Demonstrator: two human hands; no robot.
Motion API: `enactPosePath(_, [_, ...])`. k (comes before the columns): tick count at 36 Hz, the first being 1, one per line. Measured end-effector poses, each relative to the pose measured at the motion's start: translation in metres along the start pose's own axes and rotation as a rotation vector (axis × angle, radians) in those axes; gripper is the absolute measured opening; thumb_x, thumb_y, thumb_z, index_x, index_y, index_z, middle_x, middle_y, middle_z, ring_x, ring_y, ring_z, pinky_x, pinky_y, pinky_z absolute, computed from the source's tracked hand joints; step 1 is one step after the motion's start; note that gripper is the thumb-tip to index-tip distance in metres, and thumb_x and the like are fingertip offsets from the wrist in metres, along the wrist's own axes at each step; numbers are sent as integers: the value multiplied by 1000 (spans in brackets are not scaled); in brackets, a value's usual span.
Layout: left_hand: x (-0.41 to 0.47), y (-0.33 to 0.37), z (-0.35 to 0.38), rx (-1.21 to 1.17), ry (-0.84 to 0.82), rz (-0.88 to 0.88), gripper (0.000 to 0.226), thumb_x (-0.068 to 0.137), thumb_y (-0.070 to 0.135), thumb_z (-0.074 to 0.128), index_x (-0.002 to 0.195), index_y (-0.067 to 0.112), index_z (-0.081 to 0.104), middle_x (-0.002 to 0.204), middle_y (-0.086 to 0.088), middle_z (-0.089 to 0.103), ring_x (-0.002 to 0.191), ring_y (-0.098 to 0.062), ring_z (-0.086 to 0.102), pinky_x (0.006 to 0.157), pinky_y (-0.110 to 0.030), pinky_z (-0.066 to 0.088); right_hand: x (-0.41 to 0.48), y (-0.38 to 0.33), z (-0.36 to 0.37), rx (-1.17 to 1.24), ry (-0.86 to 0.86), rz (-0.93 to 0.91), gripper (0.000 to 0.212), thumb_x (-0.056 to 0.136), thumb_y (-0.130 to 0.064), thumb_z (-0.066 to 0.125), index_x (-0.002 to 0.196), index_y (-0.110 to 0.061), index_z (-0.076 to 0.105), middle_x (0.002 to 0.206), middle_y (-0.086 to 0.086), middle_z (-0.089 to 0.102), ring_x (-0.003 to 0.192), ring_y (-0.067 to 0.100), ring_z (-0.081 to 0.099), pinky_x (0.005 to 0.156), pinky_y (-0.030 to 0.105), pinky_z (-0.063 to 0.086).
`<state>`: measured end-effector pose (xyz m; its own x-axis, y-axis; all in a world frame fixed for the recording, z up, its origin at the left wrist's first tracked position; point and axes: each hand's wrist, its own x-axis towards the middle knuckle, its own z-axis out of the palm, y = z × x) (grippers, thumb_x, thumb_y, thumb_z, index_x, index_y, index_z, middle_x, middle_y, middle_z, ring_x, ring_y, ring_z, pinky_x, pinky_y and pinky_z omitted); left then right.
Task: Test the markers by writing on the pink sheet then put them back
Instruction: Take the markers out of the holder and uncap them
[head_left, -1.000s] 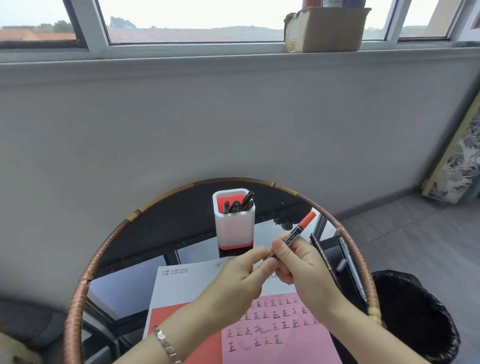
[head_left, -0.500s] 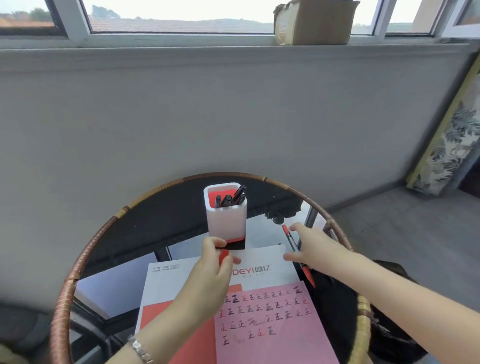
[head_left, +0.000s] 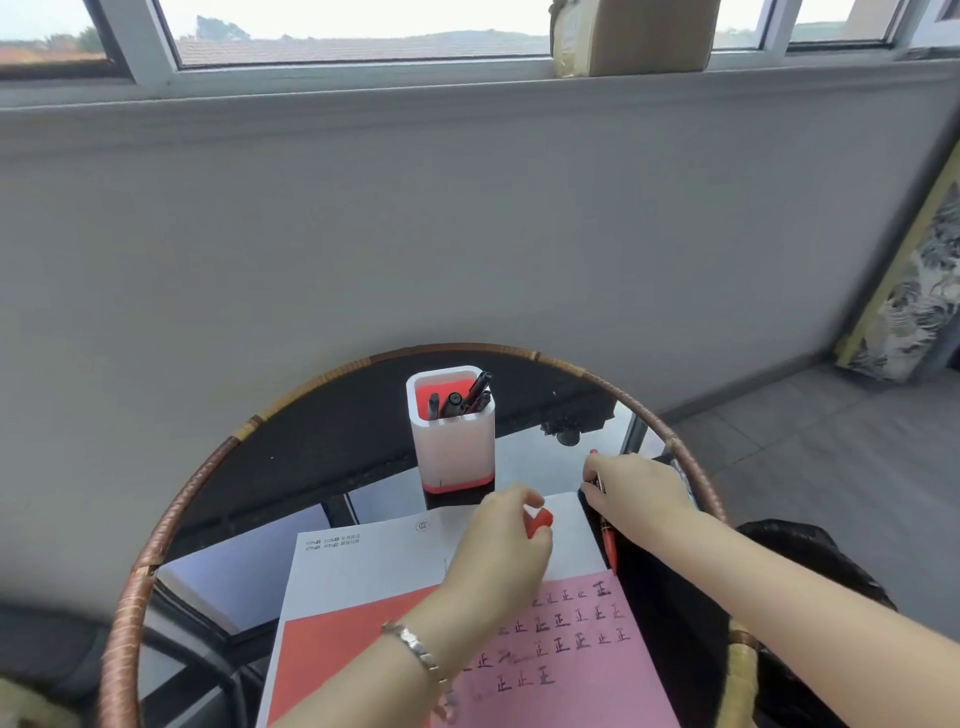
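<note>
Left hand (head_left: 498, 551) pinches a small red cap (head_left: 540, 522) between thumb and fingertips, fingers curled round it, hovering over the top of the white-and-red sheet (head_left: 363, 571). Right hand (head_left: 639, 499) is down at the sheet's right edge, fingers curled onto the dark barrel of a red marker (head_left: 609, 545). The marker runs lengthwise under the hand, one red end poking out past the fingertips and the other showing below the palm (cannot tell if it is lifted off the glass or lying flat). Hands are near each other but apart. The pink sheet (head_left: 571, 649) lies on the lower right part of the white-and-red sheet, partly under the left forearm, with rows of small handwritten characters in dark and red ink. The pen holder (head_left: 452, 447), white with red inside and a red base, stands upright just beyond the sheets, with several dark markers (head_left: 462, 400) leaning in it. All this sits on a round glass table (head_left: 171, 519) with a wrapped rattan rim. Metal bracelet (head_left: 415, 649) on the left wrist. Cardboard box (head_left: 639, 36) on the windowsill above the grey wall.
</note>
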<state>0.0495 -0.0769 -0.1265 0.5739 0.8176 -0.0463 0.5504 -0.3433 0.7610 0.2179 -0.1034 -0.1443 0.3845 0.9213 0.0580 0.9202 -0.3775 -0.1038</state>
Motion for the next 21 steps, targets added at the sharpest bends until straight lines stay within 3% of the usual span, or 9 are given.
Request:
enactPosePath(6, [29,14,26,126,4,3,9,92,25,51,89,17,51,98,-4,62,90,-22,56,76,-31,46,-5,7,-3,151,-59,-9,23,93,-32,42,107,-22,57,107,2,59,95,22,58,75,32,44])
enactPosePath(12, [36,17,34,48,-58,29,21,89,26,57,104,11,57,104,-5,61,96,-21,57,84,-32,48,-8,11,-9,187,-99,7,29,94,-23,39,121,-24,50,121,4,54,104,24,56,82,34,44])
enactPosePath(14, [33,15,29,16,-46,26,23,89,26,58,108,14,57,106,-3,59,97,-16,57,80,-26,46,-9,9,-15,199,-92,6,32,93,-19,39,123,-24,48,122,2,54,104,23,57,81,33,44])
enactPosePath(17, [29,7,14,43,7,71,22,88,21,57,110,18,57,108,2,57,99,-11,55,82,-21,43,-9,1,-27,273,-9,-46,31,93,-18,41,122,-22,49,114,0,55,95,18,57,80,32,46])
enactPosePath(21, [17,-5,-18,45,45,74,17,89,20,53,105,22,59,102,8,60,95,-6,56,82,-24,48,-4,-29,-49,432,171,-189,26,91,-20,49,117,-20,54,87,-7,50,74,8,48,69,22,40])
